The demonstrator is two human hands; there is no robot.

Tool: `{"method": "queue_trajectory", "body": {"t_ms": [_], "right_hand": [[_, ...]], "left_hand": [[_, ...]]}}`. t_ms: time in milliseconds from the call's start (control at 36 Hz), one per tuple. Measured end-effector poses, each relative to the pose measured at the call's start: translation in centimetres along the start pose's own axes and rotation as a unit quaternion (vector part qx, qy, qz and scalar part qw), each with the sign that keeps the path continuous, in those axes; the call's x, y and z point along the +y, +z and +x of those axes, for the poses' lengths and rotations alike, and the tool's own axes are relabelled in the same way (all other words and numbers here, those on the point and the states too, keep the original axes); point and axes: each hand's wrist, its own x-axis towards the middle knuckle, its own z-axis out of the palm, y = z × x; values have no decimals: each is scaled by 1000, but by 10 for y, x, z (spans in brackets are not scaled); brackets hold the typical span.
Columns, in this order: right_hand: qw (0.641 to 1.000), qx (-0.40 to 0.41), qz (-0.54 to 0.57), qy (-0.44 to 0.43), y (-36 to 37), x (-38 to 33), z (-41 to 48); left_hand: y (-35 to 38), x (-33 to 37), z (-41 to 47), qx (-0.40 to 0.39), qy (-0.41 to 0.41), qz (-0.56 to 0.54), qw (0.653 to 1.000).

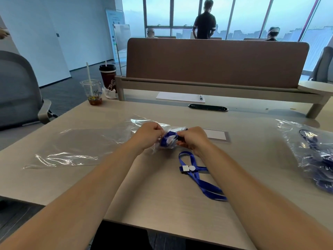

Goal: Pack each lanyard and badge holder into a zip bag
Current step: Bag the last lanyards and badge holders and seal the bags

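My left hand (148,135) grips the mouth of a small clear zip bag (164,141) at the table's middle. My right hand (192,138) holds the upper end of a blue lanyard (199,179), part of which is bunched inside the bag between my hands. The rest of the strap trails toward me on the table, with a white clip and round button on it. A clear badge holder (217,135) with a white card lies flat just right of my right hand.
A large clear plastic sheet (75,147) lies at the left. A plastic bag of blue lanyards (313,154) sits at the right edge. Two drink cups (93,91) stand at the back left, with paper and a pen (180,97) under the brown divider. People stand by the windows.
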Motion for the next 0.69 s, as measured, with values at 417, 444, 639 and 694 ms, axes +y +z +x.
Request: {"method": "queue_trajectory", "body": {"t_ms": [417,444,639,694], "right_hand": [[996,55,-36,-63,-1,-3,-1],[995,60,-31,-67,-1,-3,0],[992,90,-40,-74,-2,-5,1],[995,77,-14,-61,-3,-7,0]], "left_hand": [[-10,5,-1,-32,-13,-82,996],[-10,7,-2,-29,-12,-78,996],[-16,8,-5,-35,6,31,999],[-18,12,-10,-64,11,70,995]]}}
